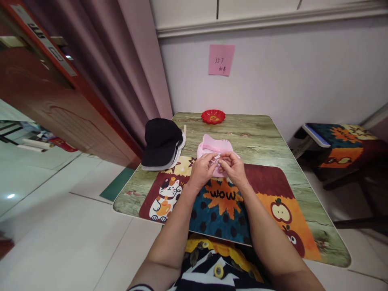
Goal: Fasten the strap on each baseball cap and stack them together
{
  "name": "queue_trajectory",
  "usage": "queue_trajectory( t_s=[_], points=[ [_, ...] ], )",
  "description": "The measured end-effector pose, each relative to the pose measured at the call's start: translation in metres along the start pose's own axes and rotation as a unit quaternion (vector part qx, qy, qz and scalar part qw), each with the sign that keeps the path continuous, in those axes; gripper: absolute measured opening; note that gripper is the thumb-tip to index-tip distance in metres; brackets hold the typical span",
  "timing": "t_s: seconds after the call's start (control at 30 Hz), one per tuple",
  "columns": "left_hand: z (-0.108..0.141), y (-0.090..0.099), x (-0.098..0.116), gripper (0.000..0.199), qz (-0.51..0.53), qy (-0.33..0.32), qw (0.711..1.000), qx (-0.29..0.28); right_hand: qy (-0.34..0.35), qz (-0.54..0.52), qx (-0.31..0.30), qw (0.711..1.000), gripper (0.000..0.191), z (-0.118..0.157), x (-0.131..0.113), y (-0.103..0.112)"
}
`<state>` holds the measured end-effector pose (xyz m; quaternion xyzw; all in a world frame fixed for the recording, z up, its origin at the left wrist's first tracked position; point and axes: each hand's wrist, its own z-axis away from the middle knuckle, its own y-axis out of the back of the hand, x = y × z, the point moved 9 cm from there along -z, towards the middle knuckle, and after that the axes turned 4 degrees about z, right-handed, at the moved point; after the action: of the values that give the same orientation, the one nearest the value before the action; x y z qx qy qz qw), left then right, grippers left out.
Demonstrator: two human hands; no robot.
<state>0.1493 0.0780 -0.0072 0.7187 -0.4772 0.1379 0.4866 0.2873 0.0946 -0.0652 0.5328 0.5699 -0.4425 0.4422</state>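
Left fingers point(210, 158), right fingers point(226, 157) — both pinching pale strap point(214, 161), pink cap point(216, 144) beneath and beyond — loose pinch could let strap slip.

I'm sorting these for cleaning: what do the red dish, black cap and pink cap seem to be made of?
Red dish: probably plastic, glossy, as it shines and looks thin and moulded. Black cap: likely cloth, matte, since it shows no shine. Pink cap: seemingly matte fabric too, given its dull, soft look.
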Motion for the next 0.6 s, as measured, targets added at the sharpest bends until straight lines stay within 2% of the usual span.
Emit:
queue_trajectory(
  t_s=[0.17,0.3,0.4,0.5,0.6],
  points=[
    [0.0,0.005,-0.006,0.037,0.032,0.022,0.999,0.002,0.066,0.069,-0.04,0.995,0.039,0.003,-0.016,-0.004],
    [-0.001,0.006,-0.009,0.039,0.057,0.03,0.998,0.0,0.128,0.143,-0.025,0.981,0.04,0.004,-0.027,-0.005],
    [-0.001,0.007,-0.007,0.039,0.07,0.024,0.997,0.006,0.14,0.174,-0.004,0.975,0.034,0.004,-0.027,-0.004],
    [-0.001,0.017,-0.002,0.039,0.058,0.011,0.997,0.052,0.137,0.191,0.024,0.972,0.031,0.004,-0.024,0.0],
    [0.001,0.032,-0.005,0.015,0.049,0.049,0.99,0.126,0.147,0.196,0.041,0.969,0.03,0.004,-0.025,0.003]
  ],
)
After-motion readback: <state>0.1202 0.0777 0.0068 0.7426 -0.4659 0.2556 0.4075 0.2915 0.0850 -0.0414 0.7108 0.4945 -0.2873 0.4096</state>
